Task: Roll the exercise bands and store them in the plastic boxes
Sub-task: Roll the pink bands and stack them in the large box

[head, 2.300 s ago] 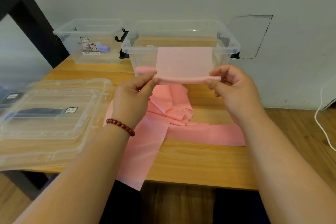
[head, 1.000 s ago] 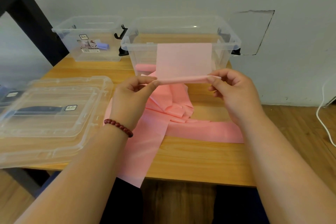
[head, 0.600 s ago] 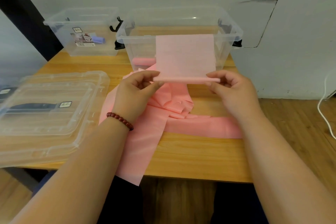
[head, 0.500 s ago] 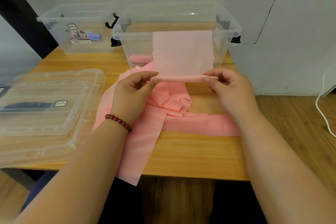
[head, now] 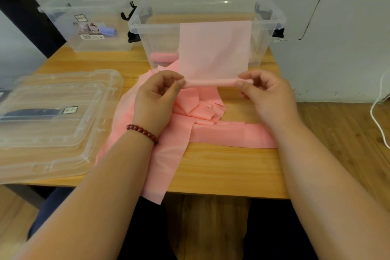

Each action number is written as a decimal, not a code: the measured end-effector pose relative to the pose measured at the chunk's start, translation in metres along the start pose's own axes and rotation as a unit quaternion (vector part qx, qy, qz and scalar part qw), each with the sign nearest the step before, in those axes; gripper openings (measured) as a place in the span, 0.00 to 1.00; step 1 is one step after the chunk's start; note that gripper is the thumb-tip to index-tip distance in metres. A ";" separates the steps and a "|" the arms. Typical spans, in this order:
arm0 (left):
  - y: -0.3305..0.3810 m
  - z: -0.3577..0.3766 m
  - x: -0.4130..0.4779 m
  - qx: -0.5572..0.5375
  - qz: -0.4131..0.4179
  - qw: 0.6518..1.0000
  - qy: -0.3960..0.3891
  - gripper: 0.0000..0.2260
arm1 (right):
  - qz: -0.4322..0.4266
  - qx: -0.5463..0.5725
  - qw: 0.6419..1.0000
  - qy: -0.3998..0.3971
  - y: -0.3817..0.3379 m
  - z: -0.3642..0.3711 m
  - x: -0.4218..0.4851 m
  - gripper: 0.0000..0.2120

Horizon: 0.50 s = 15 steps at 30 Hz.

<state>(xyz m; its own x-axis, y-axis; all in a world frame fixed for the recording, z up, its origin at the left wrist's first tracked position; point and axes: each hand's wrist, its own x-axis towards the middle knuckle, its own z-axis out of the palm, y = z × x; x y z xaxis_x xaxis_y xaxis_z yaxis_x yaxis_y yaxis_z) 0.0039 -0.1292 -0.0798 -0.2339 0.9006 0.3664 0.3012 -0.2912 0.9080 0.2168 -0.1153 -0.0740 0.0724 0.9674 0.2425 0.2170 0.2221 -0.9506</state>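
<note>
A pink exercise band point(head: 214, 50) hangs over the front rim of the near clear plastic box point(head: 268, 27). Its lower end is wound into a thin roll point(head: 211, 82). My left hand point(head: 157, 99) pinches the roll's left end and my right hand point(head: 268, 97) pinches its right end, both just above the table. The rest of the band lies crumpled and spread on the wood point(head: 211, 133), with one end hanging over the front edge. A rolled pink band point(head: 163, 57) lies inside the near box. A second clear box point(head: 88, 19) at the back left holds a rolled purple band point(head: 108, 31).
Two stacked clear lids point(head: 52, 116) lie on the table's left side, over a dark object. The wooden table point(head: 228, 171) stands against a grey wall. A white cable point(head: 377, 112) runs down the wall at the right, above the wooden floor.
The roll sits lower on the hanging band, closer to the table, and both hands came down with it. The view has tilted downward a little.
</note>
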 end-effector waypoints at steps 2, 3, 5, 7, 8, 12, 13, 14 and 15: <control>-0.002 -0.001 0.001 0.001 -0.005 1.000 -0.011 0.06 | 0.002 -0.002 1.000 0.002 0.001 -0.002 -0.001 0.08; -0.003 -0.002 0.001 0.003 -0.010 1.000 -0.018 0.07 | 0.001 -0.004 1.000 0.005 0.001 -0.003 -0.001 0.07; -0.004 -0.003 0.000 0.007 -0.013 1.000 -0.025 0.09 | -0.003 -0.004 1.000 0.009 0.000 -0.004 -0.002 0.06; -0.003 -0.002 -0.001 0.012 -0.004 1.000 -0.020 0.11 | -0.008 -0.005 1.000 0.015 0.001 -0.004 -0.003 0.07; -0.003 -0.002 -0.001 0.012 0.001 1.000 -0.016 0.11 | -0.010 -0.007 1.000 0.018 0.001 -0.004 -0.003 0.07; -0.005 -0.001 0.001 -0.014 -0.003 1.000 -0.003 0.10 | -0.009 0.002 1.000 0.020 0.002 -0.004 -0.002 0.05; -0.005 -0.001 0.001 -0.012 -0.003 1.000 0.004 0.09 | -0.012 0.010 1.000 0.021 0.001 -0.004 -0.002 0.06; -0.006 -0.001 0.000 -0.003 0.001 1.000 0.010 0.07 | -0.016 0.015 0.999 0.023 0.001 -0.004 -0.002 0.07; -0.006 -0.001 0.000 0.007 0.008 1.000 0.015 0.06 | -0.023 0.015 0.999 0.025 0.001 -0.003 -0.001 0.08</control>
<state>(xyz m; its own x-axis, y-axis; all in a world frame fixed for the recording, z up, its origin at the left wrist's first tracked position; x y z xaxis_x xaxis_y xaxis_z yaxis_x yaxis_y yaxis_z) 0.0016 -0.1279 -0.0852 -0.2566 0.8861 0.3860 0.3172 -0.3000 0.8996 0.2203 -0.1169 -0.0745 0.1109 0.9492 0.2945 0.1922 0.2702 -0.9434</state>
